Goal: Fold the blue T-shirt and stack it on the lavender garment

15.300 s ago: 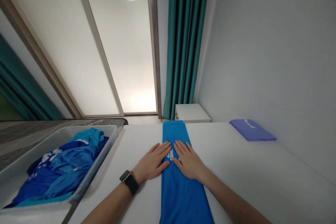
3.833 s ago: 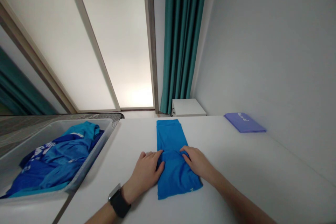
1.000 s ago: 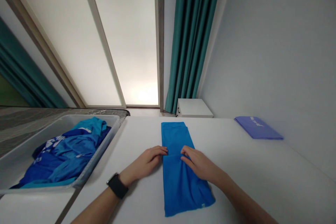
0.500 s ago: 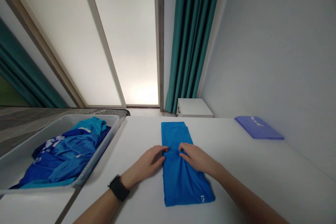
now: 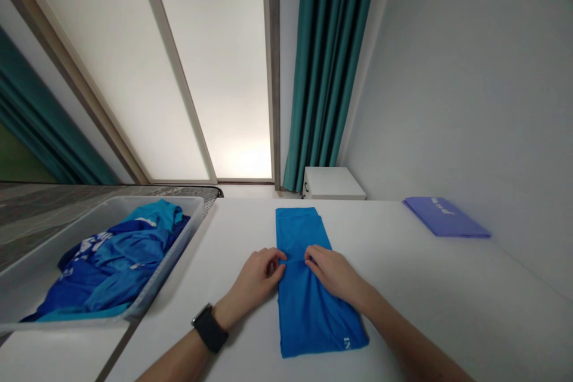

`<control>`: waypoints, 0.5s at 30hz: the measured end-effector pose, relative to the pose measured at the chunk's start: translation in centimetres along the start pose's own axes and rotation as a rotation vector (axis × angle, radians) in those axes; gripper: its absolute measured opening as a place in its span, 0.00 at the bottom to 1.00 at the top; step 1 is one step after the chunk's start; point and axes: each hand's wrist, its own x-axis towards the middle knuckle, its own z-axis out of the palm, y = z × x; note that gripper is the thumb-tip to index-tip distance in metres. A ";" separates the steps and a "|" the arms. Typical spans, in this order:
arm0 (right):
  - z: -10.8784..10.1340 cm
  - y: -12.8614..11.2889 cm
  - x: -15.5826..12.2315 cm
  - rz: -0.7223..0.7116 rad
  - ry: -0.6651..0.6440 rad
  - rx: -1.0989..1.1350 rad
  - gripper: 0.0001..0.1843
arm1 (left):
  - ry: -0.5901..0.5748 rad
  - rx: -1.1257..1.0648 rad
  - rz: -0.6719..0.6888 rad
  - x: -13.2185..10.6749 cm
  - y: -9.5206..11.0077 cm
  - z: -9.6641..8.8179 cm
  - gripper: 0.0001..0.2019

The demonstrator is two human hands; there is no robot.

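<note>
The blue garment (image 5: 308,319) lies on the white table (image 5: 416,292), in front of the person, with its long axis running from the near side toward the far edge. A fold edge crosses it at about mid-length; the far section is flat, and the near section shows shallow creases. White lettering is visible at the near right corner. The left hand (image 5: 258,277) is positioned at the left end of the fold edge, with the thumb and index fingers closed on the cloth there. The right hand (image 5: 338,274) is positioned on the fold edge further right, fingers curled together and clamped on the fabric; the forearm extends over the right side of the table. A dark smartwatch (image 5: 210,328) is fitted to the left wrist. A translucent plastic bin (image 5: 176,259) stands at the left, well apart from the blue garment, and contains a loose pile of blue clothes (image 5: 119,271), some with white print. A folded purple cloth (image 5: 447,218) with white lettering lies at the far right of the table, beside the wall (image 5: 465,71). Beyond the far edge are a white cabinet (image 5: 335,183), a green curtain (image 5: 331,71) and frosted door panels (image 5: 228,89).
</note>
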 end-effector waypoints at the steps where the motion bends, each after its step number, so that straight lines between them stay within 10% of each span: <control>1: 0.0 0.0 0.0 -0.002 0.001 0.009 0.08 | 0.005 -0.017 -0.007 0.0 0.1 0.0 0.09; 15: 0.7 0.9 0.5 0.006 0.079 0.058 0.07 | 0.067 -0.081 -0.062 0.4 -0.6 0.5 0.10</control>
